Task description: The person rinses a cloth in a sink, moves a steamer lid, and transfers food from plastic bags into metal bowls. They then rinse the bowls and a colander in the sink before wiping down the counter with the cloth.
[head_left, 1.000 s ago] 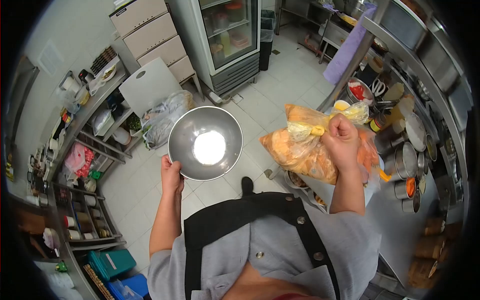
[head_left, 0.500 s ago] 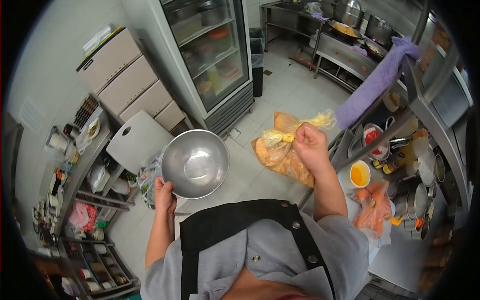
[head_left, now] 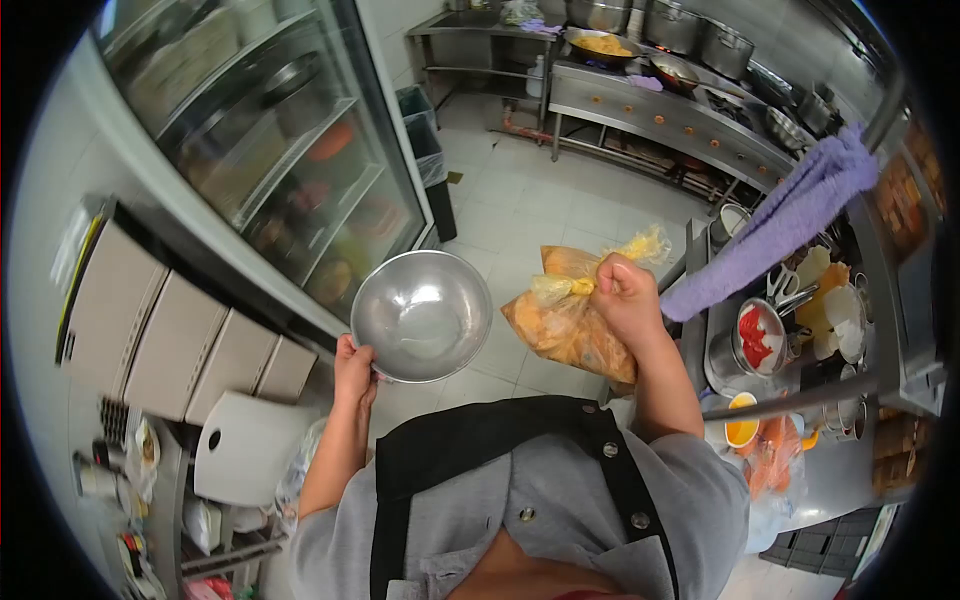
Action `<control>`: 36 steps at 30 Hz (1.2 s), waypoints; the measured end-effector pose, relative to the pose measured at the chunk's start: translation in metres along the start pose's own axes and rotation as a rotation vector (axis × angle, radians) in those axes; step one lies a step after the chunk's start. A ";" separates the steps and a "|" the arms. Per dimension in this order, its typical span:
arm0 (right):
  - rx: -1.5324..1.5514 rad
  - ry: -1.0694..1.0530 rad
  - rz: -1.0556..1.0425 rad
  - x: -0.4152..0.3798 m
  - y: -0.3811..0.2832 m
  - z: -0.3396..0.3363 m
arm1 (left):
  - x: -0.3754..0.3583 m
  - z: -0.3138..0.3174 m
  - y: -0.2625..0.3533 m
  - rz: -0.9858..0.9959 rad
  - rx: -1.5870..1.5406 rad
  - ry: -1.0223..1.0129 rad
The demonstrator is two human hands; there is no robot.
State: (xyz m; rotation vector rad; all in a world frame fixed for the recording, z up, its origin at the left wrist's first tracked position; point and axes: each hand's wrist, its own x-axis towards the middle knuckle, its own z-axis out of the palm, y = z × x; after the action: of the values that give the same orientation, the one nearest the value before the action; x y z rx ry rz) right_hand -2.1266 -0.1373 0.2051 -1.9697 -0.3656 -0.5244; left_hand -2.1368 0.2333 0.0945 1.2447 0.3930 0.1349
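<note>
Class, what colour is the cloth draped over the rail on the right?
Purple (lavender) cloth, clearest in the head view.

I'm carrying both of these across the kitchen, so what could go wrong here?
The plastic bag hangs only from your right hand pinching its knotted neck; it might slip or tear over the tiled floor. Your left hand grips the empty metal bowl by its rim, tilted, so it could twist loose.

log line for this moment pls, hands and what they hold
left hand: grip on rim of empty steel bowl | right hand: grip on knotted neck of orange food bag | both held in air above the floor
</note>
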 end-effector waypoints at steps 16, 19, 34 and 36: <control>-0.049 -0.058 0.130 0.269 0.202 -0.026 | 0.286 0.253 0.000 -0.076 -0.001 -0.070; 0.004 0.005 0.161 0.318 0.241 -0.028 | 0.348 0.284 0.002 -0.024 -0.088 -0.049; -0.200 0.106 0.251 0.560 0.394 -0.024 | 0.662 0.434 0.055 0.042 -0.154 0.019; -0.158 0.080 0.235 0.596 0.418 -0.024 | 0.699 0.453 0.057 0.062 -0.144 0.040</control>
State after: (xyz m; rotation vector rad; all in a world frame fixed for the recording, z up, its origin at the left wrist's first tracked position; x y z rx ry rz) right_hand -1.4221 -0.3243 0.1976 -2.1018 -0.0413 -0.4907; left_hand -1.3196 0.0640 0.1161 1.1135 0.3728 0.2370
